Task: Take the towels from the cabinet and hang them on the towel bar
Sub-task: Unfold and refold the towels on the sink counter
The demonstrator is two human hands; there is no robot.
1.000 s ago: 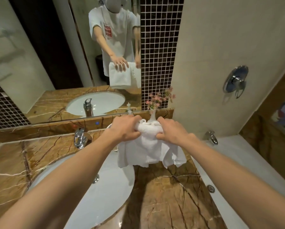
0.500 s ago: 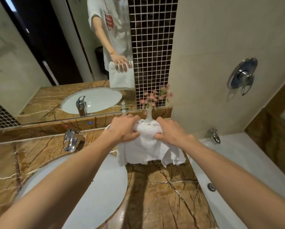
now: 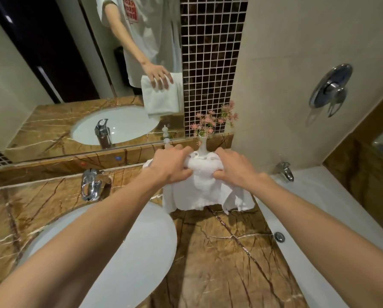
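Both arms are stretched out over the brown veined marble counter (image 3: 226, 252), and the 2 hands meet on 1 white terry towel (image 3: 202, 187). The left hand (image 3: 171, 164) has its fingers curled over the towel's bunched top edge, thumb tucked under, gripping the cloth. The right hand (image 3: 236, 166) mirrors it on the other side, fingers over the top and thumb pinching from below, so the towel is clamped between both. The towel hangs down in loose folds from that grip, its lower corners drooping just above the counter, between the white oval sink basin (image 3: 128, 258) and the white bathtub rim (image 3: 315, 203).

Right behind the hands, a slim white vase with pink flowers (image 3: 205, 130) stands on the marble ledge, its base partly hidden by the towel. The chrome basin faucet (image 3: 90, 184) sits to the left, well apart from the cloth. Up in the wall mirror (image 3: 79, 70) the reflection shows a hand pressed on a hanging white towel. A strip of dark mosaic tile (image 3: 210, 58) runs beside it, and a round chrome shower control (image 3: 330, 85) sits on the beige wall, with a chrome tub spout (image 3: 285, 171) below.
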